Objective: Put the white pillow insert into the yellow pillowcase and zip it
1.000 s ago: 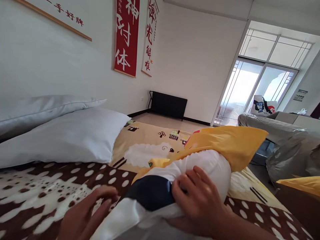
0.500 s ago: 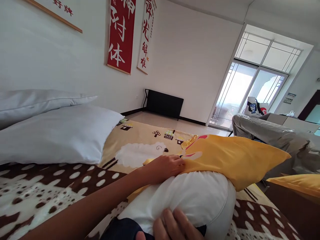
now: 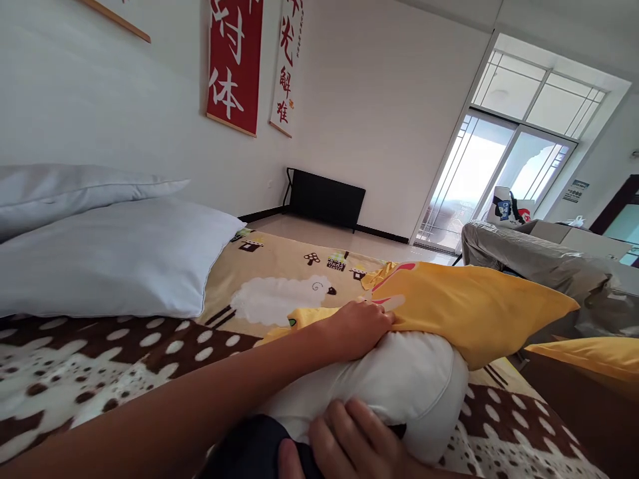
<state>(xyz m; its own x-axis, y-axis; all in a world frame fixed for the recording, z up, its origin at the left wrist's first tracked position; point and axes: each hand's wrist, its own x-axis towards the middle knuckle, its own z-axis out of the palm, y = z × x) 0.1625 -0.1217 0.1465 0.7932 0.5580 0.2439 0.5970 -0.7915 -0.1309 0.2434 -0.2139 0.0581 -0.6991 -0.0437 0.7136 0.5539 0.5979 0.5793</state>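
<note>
A white pillow [image 3: 419,372] lies bent in front of me, its far side meeting a yellow pillowcase [image 3: 464,303] with pink and white print. My left hand [image 3: 362,326] reaches across the pillow, fingers curled closed on the near edge of the pillowcase. Part of the pillowcase also shows beyond the left forearm. Low in the view, my right hand [image 3: 354,432] is closed on the near side of the pillow, its fingers bent over the white fabric. How much of the pillow sits inside the case is hidden.
White pillows [image 3: 114,259] are stacked at the left. A brown and cream blanket [image 3: 279,246] with a sheep pattern lies beneath everything. Another yellow pillow or cushion [image 3: 599,352] is at the right edge. Plastic-wrapped furniture [image 3: 529,249] stands behind, near glass doors [image 3: 464,179].
My left hand has slid to the right along the pillowcase edge, and its wrist covers more of the white pillow. The right hand keeps its hold. The camera view has shifted slightly.
</note>
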